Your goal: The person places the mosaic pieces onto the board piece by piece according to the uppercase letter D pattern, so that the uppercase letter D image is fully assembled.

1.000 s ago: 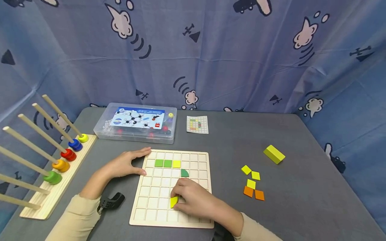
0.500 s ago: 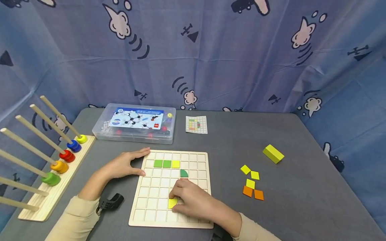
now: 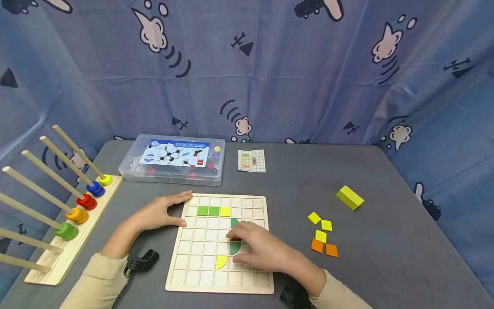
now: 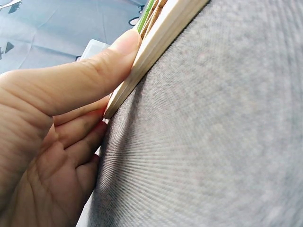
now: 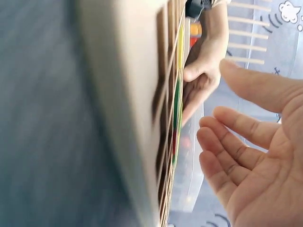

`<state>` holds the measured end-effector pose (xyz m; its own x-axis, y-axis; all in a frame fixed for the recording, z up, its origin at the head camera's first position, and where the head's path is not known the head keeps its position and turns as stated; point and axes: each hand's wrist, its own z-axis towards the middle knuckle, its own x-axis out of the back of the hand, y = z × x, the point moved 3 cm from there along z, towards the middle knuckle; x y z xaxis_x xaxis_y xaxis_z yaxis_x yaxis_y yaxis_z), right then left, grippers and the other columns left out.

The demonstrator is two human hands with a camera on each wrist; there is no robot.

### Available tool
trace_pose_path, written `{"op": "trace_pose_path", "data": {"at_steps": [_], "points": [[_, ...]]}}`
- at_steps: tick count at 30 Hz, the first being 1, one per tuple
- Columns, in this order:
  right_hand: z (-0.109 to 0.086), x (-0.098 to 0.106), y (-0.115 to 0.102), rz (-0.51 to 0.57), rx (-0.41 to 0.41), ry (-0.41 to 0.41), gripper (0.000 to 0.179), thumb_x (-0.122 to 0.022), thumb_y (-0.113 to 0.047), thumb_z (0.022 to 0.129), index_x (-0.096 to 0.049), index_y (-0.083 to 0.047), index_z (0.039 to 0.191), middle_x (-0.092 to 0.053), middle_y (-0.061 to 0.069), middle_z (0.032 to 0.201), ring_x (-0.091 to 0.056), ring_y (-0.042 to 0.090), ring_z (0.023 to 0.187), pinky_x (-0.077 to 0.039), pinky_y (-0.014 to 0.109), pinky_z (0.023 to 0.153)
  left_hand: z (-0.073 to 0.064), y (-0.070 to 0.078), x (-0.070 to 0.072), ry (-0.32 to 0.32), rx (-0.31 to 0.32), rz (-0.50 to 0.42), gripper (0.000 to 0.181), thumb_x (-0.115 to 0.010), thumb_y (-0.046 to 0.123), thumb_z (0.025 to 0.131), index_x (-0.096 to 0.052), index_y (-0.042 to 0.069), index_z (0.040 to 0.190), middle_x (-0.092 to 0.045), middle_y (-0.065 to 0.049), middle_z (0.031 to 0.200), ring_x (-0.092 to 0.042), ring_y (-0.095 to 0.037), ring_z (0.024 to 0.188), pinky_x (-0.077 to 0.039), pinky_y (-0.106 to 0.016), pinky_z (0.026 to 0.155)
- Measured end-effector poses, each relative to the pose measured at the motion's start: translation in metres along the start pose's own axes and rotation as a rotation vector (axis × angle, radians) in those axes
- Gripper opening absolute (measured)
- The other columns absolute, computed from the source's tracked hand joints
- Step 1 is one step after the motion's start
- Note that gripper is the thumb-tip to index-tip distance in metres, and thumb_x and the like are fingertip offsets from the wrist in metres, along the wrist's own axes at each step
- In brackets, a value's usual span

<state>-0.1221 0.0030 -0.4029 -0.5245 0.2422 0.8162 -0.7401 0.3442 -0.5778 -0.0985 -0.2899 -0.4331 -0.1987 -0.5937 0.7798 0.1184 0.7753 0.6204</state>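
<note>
A wooden grid board [image 3: 193,277] lies on the grey table. My left hand [image 3: 159,211] rests against its far left corner; in the left wrist view the thumb [image 4: 85,78] touches the board's edge. My right hand [image 3: 266,249] hovers over the board, fingers spread, holding nothing. Two green squares [image 3: 208,210] and a yellow square [image 3: 225,211] sit in a row. Beside the right hand lie a yellow quarter-round tile [image 3: 221,262], a green quarter-round tile [image 3: 235,248] and another green tile [image 3: 234,222]. A dark red piece is mostly hidden under the fingers.
Several yellow tiles [image 3: 320,235] and two orange tiles [image 3: 331,250] lie at right, near a yellow block [image 3: 350,198]. Behind the board are a clear plastic case [image 3: 171,159] and a grid pattern card [image 3: 251,161]. A wooden peg rack with rings [image 3: 73,231] stands at left.
My right hand has let go of the yellow quarter-round tile, now flat in a cell, and has moved up and to the right. The left hand has stayed at the board's corner.
</note>
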Motion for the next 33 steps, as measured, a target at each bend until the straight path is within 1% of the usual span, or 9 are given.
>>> {"op": "trace_pose_path", "data": {"at_steps": [4, 7, 11, 14, 17, 21, 23, 28, 33], "points": [[-0.013, 0.012, 0.011, 0.006, -0.021, 0.04, 0.041, -0.075, -0.022, 0.081, -0.062, -0.013, 0.119, -0.061, -0.002, 0.114, -0.055, 0.012, 0.099, -0.047, 0.029, 0.089, 0.0, 0.0, 0.0, -0.004, 0.0, -0.005, 0.086, -0.074, 0.047, 0.076, -0.04, 0.012, 0.146, -0.033, -0.006, 0.153, -0.031, -0.035, 0.139, -0.032, -0.054, 0.107], [-0.026, 0.021, 0.021, -0.01, -0.067, 0.068, 0.046, -0.075, -0.022, 0.081, -0.06, -0.011, 0.122, -0.06, -0.001, 0.119, -0.057, 0.013, 0.102, -0.049, 0.032, 0.089, 0.001, 0.001, 0.0, -0.008, 0.002, -0.01, 0.086, -0.074, 0.046, 0.076, -0.039, 0.011, 0.146, -0.033, -0.006, 0.153, -0.031, -0.035, 0.139, -0.031, -0.054, 0.107], [-0.049, 0.034, 0.037, -0.028, -0.136, 0.107, 0.05, -0.076, -0.021, 0.08, -0.058, -0.01, 0.125, -0.06, -0.001, 0.12, -0.059, 0.015, 0.108, -0.05, 0.035, 0.089, 0.001, 0.002, 0.0, -0.007, 0.003, -0.012, 0.086, -0.074, 0.046, 0.076, -0.039, 0.012, 0.146, -0.033, -0.006, 0.153, -0.031, -0.035, 0.139, -0.031, -0.055, 0.107], [-0.067, 0.043, 0.05, -0.015, -0.188, 0.144, 0.05, -0.077, -0.021, 0.079, -0.059, -0.01, 0.124, -0.061, -0.002, 0.119, -0.06, 0.016, 0.107, -0.051, 0.036, 0.088, 0.001, 0.002, 0.0, -0.007, 0.003, -0.015, 0.086, -0.075, 0.045, 0.076, -0.039, 0.011, 0.146, -0.033, -0.006, 0.153, -0.03, -0.035, 0.139, -0.031, -0.055, 0.107], [-0.086, 0.052, 0.062, -0.026, -0.239, 0.174, 0.047, -0.077, -0.024, 0.079, -0.061, -0.011, 0.122, -0.062, -0.003, 0.118, -0.061, 0.016, 0.107, -0.051, 0.037, 0.088, 0.0, 0.002, 0.0, -0.012, 0.005, -0.021, 0.086, -0.074, 0.045, 0.076, -0.039, 0.011, 0.146, -0.032, -0.007, 0.154, -0.029, -0.035, 0.14, -0.031, -0.055, 0.107], [-0.11, 0.06, 0.076, -0.057, -0.25, 0.218, 0.044, -0.076, -0.03, 0.079, -0.063, -0.012, 0.117, -0.065, -0.003, 0.113, -0.062, 0.016, 0.101, -0.052, 0.035, 0.084, 0.0, 0.001, 0.0, -0.014, 0.007, -0.028, 0.087, -0.075, 0.046, 0.076, -0.038, 0.011, 0.146, -0.032, -0.007, 0.154, -0.029, -0.036, 0.14, -0.031, -0.055, 0.107], [-0.119, 0.062, 0.082, -0.052, -0.25, 0.236, 0.042, -0.076, -0.031, 0.079, -0.064, -0.013, 0.115, -0.066, -0.003, 0.11, -0.062, 0.015, 0.097, -0.053, 0.032, 0.08, 0.0, 0.001, 0.001, -0.014, 0.007, -0.028, 0.087, -0.075, 0.046, 0.075, -0.038, 0.011, 0.146, -0.032, -0.007, 0.154, -0.029, -0.035, 0.14, -0.031, -0.055, 0.107], [-0.136, 0.063, 0.094, -0.049, -0.286, 0.254, 0.037, -0.077, -0.03, 0.078, -0.066, -0.015, 0.11, -0.064, -0.007, 0.105, -0.062, 0.01, 0.092, -0.053, 0.026, 0.076, 0.0, 0.001, 0.0, -0.013, 0.006, -0.026, 0.086, -0.074, 0.046, 0.076, -0.039, 0.012, 0.146, -0.032, -0.006, 0.153, -0.03, -0.035, 0.139, -0.032, -0.054, 0.107], [-0.14, 0.062, 0.099, -0.088, -0.303, 0.254, 0.033, -0.078, -0.03, 0.076, -0.067, -0.017, 0.104, -0.062, -0.01, 0.099, -0.059, 0.005, 0.086, -0.051, 0.025, 0.074, -0.001, 0.002, 0.0, -0.009, 0.003, -0.027, 0.086, -0.074, 0.046, 0.076, -0.039, 0.012, 0.146, -0.033, -0.006, 0.153, -0.031, -0.034, 0.139, -0.032, -0.054, 0.107]]}}
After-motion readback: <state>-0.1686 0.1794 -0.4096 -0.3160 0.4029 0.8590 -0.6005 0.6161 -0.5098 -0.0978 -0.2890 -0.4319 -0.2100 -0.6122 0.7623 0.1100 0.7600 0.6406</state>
